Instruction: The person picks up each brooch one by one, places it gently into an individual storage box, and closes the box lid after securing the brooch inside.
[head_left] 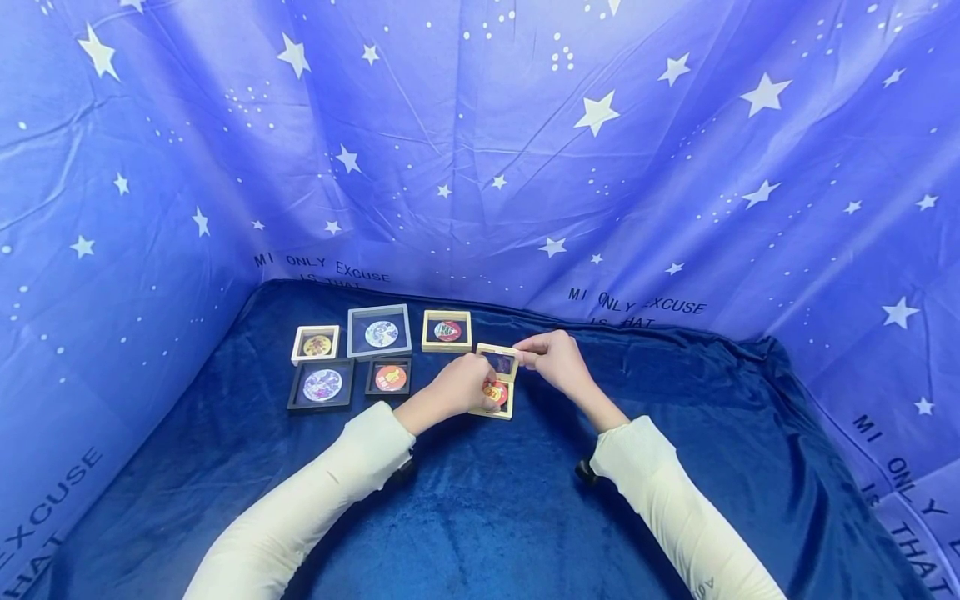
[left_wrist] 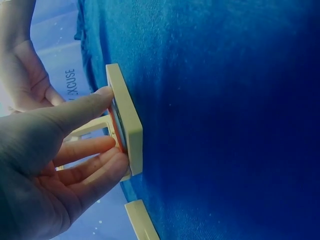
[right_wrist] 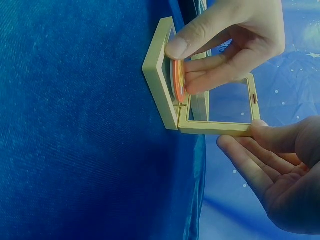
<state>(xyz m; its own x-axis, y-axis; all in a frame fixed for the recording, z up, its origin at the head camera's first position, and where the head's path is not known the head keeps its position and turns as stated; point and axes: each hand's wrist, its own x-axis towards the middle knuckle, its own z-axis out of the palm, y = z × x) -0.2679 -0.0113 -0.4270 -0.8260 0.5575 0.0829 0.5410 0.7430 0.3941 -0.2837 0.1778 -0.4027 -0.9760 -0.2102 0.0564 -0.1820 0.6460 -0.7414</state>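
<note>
A small cream-framed display case (head_left: 507,414) stands open on the blue cloth, its windowed lid (right_wrist: 220,128) swung up from the base. Within the base is a round red-and-yellow badge (right_wrist: 180,80), slightly tilted in the right wrist view. My left hand (head_left: 459,387) pinches this badge by its edges, thumb on one side and fingers on the other. At the lid's outer edge, the thumb and fingers of my right hand (head_left: 561,365) grip the frame. In the left wrist view the fingers of the left hand (left_wrist: 75,150) partly cover the badge.
Several other framed cases with round badges lie to the left: a grey one (head_left: 356,346), black ones (head_left: 296,404) (head_left: 388,396), and cream ones (head_left: 450,347) (head_left: 297,348). Dark blue velvet (head_left: 465,517) covers the table. A star-print curtain (head_left: 465,125) hangs behind it.
</note>
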